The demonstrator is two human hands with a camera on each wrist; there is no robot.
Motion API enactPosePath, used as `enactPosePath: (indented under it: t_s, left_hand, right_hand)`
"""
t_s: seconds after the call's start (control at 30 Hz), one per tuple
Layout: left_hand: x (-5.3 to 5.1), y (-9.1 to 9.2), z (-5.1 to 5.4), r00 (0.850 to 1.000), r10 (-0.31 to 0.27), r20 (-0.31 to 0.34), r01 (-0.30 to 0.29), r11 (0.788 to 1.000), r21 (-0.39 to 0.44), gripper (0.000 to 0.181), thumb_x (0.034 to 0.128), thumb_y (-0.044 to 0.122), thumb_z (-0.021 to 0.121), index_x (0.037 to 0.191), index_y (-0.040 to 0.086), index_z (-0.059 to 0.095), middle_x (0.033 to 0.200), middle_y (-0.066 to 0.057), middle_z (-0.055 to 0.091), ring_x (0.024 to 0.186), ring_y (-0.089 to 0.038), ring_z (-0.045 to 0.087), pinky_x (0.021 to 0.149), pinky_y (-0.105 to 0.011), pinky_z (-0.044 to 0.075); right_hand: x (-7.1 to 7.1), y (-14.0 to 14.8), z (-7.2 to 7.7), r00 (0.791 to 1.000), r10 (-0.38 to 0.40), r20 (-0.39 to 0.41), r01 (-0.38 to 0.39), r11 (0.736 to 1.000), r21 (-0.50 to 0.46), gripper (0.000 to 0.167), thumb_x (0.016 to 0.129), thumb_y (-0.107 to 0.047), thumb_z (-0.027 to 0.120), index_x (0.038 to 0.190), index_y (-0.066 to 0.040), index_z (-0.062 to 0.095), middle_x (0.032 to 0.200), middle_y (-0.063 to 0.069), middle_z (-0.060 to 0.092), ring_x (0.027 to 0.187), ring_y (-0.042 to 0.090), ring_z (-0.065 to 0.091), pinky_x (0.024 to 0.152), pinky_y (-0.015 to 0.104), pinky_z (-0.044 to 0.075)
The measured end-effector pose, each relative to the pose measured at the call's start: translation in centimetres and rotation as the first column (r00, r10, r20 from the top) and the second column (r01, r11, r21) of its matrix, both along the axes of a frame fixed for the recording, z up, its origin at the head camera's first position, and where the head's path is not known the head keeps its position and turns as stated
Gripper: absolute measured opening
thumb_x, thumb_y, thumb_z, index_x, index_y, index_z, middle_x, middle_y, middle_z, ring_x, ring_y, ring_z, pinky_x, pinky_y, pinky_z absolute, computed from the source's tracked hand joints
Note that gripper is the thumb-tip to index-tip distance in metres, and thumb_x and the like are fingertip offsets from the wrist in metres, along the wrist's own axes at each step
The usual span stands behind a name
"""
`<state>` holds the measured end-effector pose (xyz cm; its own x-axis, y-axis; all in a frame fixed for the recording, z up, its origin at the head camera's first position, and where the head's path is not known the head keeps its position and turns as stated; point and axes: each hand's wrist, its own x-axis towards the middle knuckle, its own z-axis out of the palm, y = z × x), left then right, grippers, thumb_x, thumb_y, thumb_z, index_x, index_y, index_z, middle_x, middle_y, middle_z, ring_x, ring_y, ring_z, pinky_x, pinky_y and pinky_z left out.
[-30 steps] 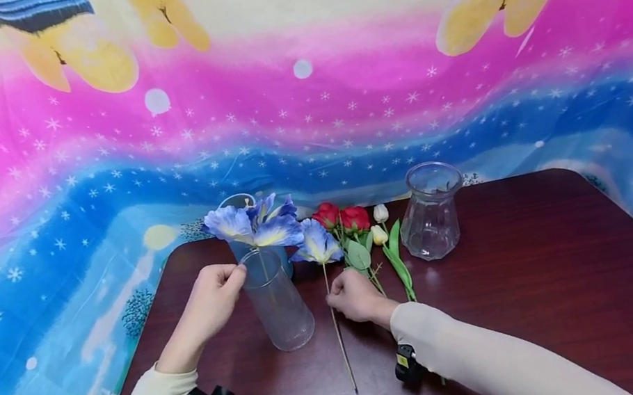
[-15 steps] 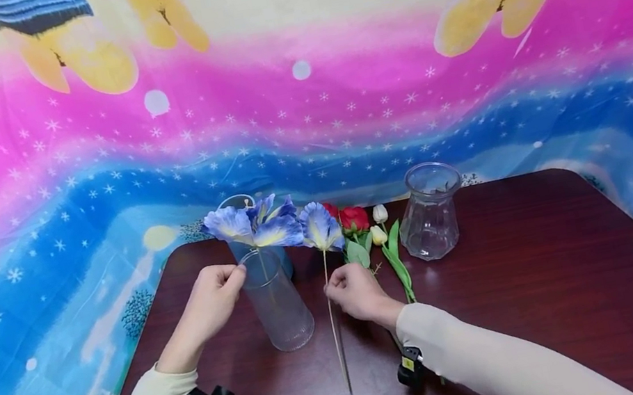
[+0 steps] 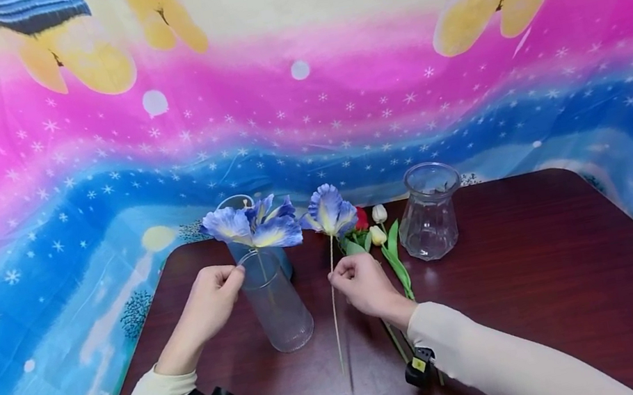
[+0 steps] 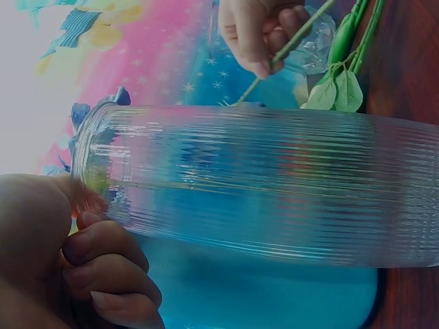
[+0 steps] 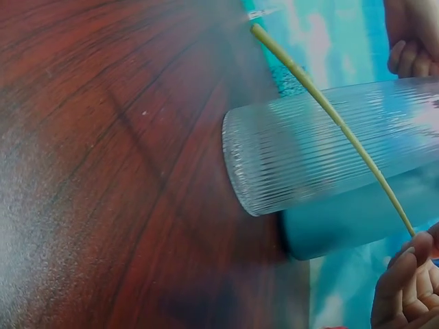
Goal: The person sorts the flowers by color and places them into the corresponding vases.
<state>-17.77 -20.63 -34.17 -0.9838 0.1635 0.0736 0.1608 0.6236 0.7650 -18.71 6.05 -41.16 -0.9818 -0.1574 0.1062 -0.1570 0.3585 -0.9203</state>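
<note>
My left hand (image 3: 209,308) pinches the rim of a clear ribbed glass vase (image 3: 290,322), which stands on the table. A blue-violet artificial iris (image 3: 277,225) sits in that vase, its bloom above the rim; the ribbed glass blurs its stem. My right hand (image 3: 366,284) pinches the thin stem of another iris (image 3: 328,211) to the right of the vase. In the right wrist view this stem (image 5: 329,110) crosses in front of the glass, its cut end free in the air. The left wrist view shows my left fingers (image 4: 110,247) at the rim.
Behind the ribbed vase stands a blue vase (image 3: 286,263). Red roses (image 3: 361,219), partly hidden, and white tulips (image 3: 378,236) lie on the dark wooden table (image 3: 560,281) beyond my right hand. A faceted glass vase (image 3: 431,227) stands at the back right. A printed cloth hangs behind.
My right hand has lifted the iris up and slightly right, bringing its bloom more upright and its stem end higher. My left hand and the ribbed vase have stayed in place.
</note>
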Motion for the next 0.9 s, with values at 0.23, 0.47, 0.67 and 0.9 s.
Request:
enactPosePath:
  t_s: [0.23,0.47,0.67,0.9]
  left_hand:
    - [0.0,0.0,0.0,1.0,0.0,-0.004,0.0,1.0,0.002,0.05,0.1056,0.021,0.046,0.058,0.013,0.035,0.051,0.003,0.029,0.044,-0.012,0.026,0.045,-0.027,0.026]
    - [0.0,0.0,-0.1,1.0,-0.003,-0.005,0.003,1.0,0.001,0.05,0.1056,0.021,0.046,0.058,0.013,0.035,0.051,0.004,0.029,0.044,-0.012,0.026,0.045,-0.027,0.026]
    - [0.0,0.0,-0.1,1.0,-0.006,-0.008,0.006,1.0,0.003,0.05,0.1058,0.022,0.046,0.058,0.013,0.036,0.05,0.004,0.029,0.044,-0.012,0.026,0.045,-0.027,0.026]
    - [0.0,0.0,0.0,1.0,-0.004,-0.009,0.004,1.0,0.001,0.049,0.1059,0.021,0.046,0.058,0.013,0.036,0.051,0.003,0.029,0.045,-0.012,0.026,0.046,-0.027,0.026]
  right_hand:
    - [0.3,0.4,0.8,0.999,-0.018,-0.035,0.017,0.999,-0.03,0.022,0.093,-0.009,0.063,0.073,0.0,0.067,0.051,0.0,0.056,0.045,0.011,0.054,0.049,0.023,0.041]
    - [0.3,1.1,1.8,0.998,-0.032,-0.051,0.028,0.997,-0.075,0.022,0.094,-0.006,0.062,0.073,0.001,0.065,0.05,-0.004,0.052,0.045,0.01,0.052,0.048,0.021,0.039]
    - [0.3,1.7,3.1,0.998,-0.032,-0.061,0.024,0.992,-0.126,0.023,0.095,-0.006,0.061,0.076,0.006,0.063,0.049,-0.005,0.05,0.044,0.007,0.049,0.047,0.021,0.037]
    - [0.7,2.2,4.6,0.996,-0.04,-0.083,0.027,0.989,-0.148,0.021,0.096,-0.007,0.062,0.079,0.005,0.064,0.052,-0.003,0.05,0.045,0.006,0.046,0.049,0.021,0.037]
